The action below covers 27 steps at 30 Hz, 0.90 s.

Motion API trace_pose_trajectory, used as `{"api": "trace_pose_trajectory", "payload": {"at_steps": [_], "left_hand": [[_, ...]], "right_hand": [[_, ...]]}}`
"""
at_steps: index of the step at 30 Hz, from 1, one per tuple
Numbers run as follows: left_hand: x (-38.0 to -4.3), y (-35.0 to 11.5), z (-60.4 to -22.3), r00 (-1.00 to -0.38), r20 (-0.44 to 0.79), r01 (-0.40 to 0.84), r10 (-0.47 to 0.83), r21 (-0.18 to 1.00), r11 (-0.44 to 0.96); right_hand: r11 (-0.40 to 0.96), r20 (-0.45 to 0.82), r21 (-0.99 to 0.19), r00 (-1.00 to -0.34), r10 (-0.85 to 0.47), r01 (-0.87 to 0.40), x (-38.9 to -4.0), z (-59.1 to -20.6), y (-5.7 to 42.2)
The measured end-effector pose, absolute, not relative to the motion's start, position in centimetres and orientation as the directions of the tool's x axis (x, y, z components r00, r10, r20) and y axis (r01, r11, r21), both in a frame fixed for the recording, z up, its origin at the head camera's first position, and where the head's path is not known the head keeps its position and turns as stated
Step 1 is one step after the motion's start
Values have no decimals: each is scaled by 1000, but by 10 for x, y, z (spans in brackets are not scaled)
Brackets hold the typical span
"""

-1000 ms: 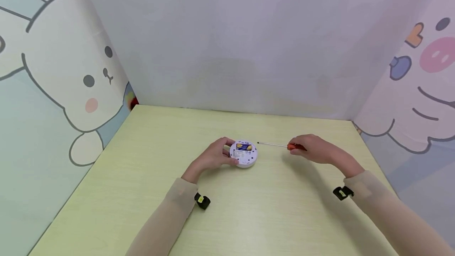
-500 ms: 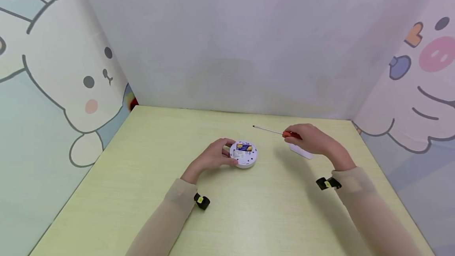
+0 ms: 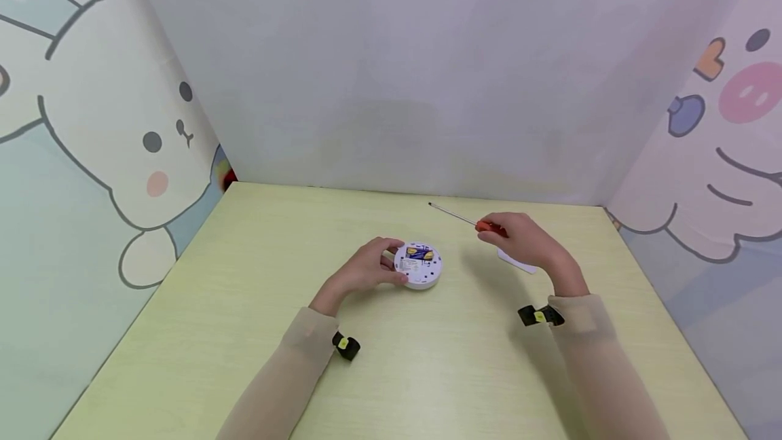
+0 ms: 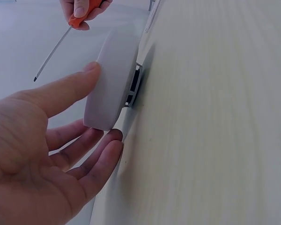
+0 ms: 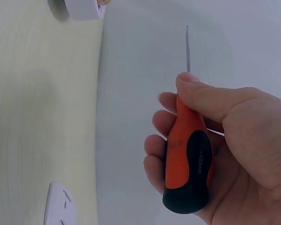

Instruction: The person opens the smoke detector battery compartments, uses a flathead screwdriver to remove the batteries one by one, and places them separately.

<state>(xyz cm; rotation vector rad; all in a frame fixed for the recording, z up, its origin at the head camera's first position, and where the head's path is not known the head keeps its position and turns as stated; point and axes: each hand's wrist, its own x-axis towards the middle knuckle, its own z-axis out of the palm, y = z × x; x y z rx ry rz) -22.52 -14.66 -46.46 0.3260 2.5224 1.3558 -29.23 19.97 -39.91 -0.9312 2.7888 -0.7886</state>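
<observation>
My left hand (image 3: 365, 265) holds a round white device, likely a smoke detector (image 3: 417, 278), by its left edge, thumb at the near side and fingers at the far side. Its flat back faces up, with a label and blue-and-yellow batteries in a recess. From the left wrist, its smooth side (image 4: 113, 79) shows, with a dark slotted part toward the table. Above the table to the right, my right hand (image 3: 522, 240) grips a screwdriver (image 5: 185, 154) by its orange-and-black handle. The thin metal shaft points left and away, its tip apart from the device.
On the pale wooden table (image 3: 244, 358), a flat white slotted piece (image 3: 516, 263) lies partly under my right hand in the head view. A grey-white wall (image 3: 391, 87) stands behind the table, and cartoon-printed panels (image 3: 79, 236) rise at both sides.
My right hand has moved up and left with the screwdriver, whose tip has swung away from the device. The flat white piece has come into view beneath it. My left hand stays put.
</observation>
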Motion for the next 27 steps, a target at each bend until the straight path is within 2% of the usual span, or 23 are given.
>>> {"api": "trace_pose_trajectory", "payload": {"at_steps": [10,27], "left_hand": [[-225,-147,-462,-940,-131,56,316,852,521],[-228,-155,-463,-945,-139,34,296,859,511]], "right_hand": [[662,85,-564,-833,-547,-493,-288,-412,195],[663,77,-577,-840,-537,-477,-291,-417,197]]}}
